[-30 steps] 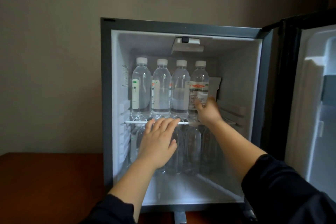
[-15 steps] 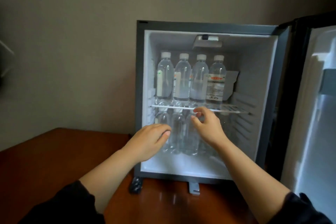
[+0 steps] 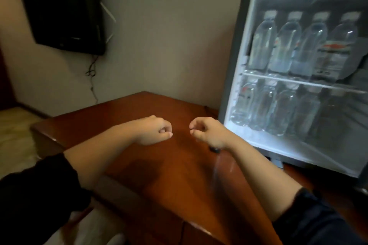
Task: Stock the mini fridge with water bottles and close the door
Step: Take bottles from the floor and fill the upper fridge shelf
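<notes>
Both hands have withdrawn from the mini fridge (image 3: 235, 77). The right hand (image 3: 209, 132), a second earlier touching the rightmost bottle (image 3: 338, 49) on the upper shelf (image 3: 298, 82), now hangs loosely curled and empty over the table (image 3: 139, 165), just off the fridge's lower left corner. The left hand (image 3: 153, 130), previously spread flat before the shelf's front edge, is likewise curled and empty over the table, near the right hand but apart from it. The camera view has swung left, bringing a wall-mounted dark screen (image 3: 59, 6) into frame.
</notes>
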`<state>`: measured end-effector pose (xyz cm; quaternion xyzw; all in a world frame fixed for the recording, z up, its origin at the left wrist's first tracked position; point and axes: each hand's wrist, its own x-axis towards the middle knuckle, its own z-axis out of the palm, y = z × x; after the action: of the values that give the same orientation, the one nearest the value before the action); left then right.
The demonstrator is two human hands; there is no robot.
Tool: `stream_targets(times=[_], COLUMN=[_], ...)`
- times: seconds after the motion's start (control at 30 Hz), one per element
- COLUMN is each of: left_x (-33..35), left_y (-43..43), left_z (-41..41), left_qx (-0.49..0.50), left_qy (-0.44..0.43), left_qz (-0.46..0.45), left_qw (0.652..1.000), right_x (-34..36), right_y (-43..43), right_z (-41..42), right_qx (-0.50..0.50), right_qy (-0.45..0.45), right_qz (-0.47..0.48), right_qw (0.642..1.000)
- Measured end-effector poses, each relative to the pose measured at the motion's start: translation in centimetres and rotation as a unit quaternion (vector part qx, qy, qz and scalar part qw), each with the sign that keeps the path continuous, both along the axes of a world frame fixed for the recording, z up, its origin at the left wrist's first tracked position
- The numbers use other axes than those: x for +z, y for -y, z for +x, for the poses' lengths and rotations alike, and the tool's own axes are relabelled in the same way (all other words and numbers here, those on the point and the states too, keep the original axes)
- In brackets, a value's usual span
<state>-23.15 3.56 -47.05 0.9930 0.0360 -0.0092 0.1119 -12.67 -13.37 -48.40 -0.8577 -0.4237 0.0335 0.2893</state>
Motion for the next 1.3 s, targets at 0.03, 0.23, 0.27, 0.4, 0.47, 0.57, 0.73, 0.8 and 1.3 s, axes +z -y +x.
stream_targets(times=[0.03,0.23,0.27,0.4,0.47,0.57,0.73,0.8,1.3], left_x=[-0.7,-4.0,-4.4,-6.5,-7.8,-10.2,-15.8,-18.3,-38.5], left_y=[-1.1,-7.0,-7.7,-10.8,-12.2,-14.0,-17.1,-18.2,-18.1], left_z=[-1.0,-8.6,-10.1,-15.6,-18.4,-22.3,-28.5,-31.0,-42.5], left_qx=[0.019,0.082,0.090,0.148,0.185,0.245,0.323,0.352,0.583], left_qy=[-0.009,0.022,0.015,-0.042,-0.055,-0.061,-0.091,-0.101,-0.091], left_qz=[-0.004,0.003,0.008,0.011,-0.001,-0.024,-0.121,-0.155,-0.352], left_qw=[1.000,0.996,0.996,0.988,0.981,0.967,0.934,0.917,0.726], right_x=[-0.4,-3.4,-4.0,-6.1,-7.3,-9.6,-15.4,-17.8,-35.6], right_y=[-1.3,-8.6,-9.8,-14.7,-17.2,-20.5,-25.1,-26.3,-30.9], right_z=[-0.9,-7.3,-8.4,-13.0,-15.3,-18.5,-23.2,-24.8,-32.7], right_qx=[0.024,0.144,0.162,0.219,0.243,0.267,0.297,0.305,0.339], right_qy=[-0.017,-0.109,-0.114,-0.134,-0.147,-0.167,-0.217,-0.238,-0.312], right_qz=[-0.009,-0.032,-0.037,-0.071,-0.084,-0.097,-0.131,-0.144,-0.334], right_qw=[1.000,0.983,0.979,0.964,0.955,0.944,0.921,0.911,0.822])
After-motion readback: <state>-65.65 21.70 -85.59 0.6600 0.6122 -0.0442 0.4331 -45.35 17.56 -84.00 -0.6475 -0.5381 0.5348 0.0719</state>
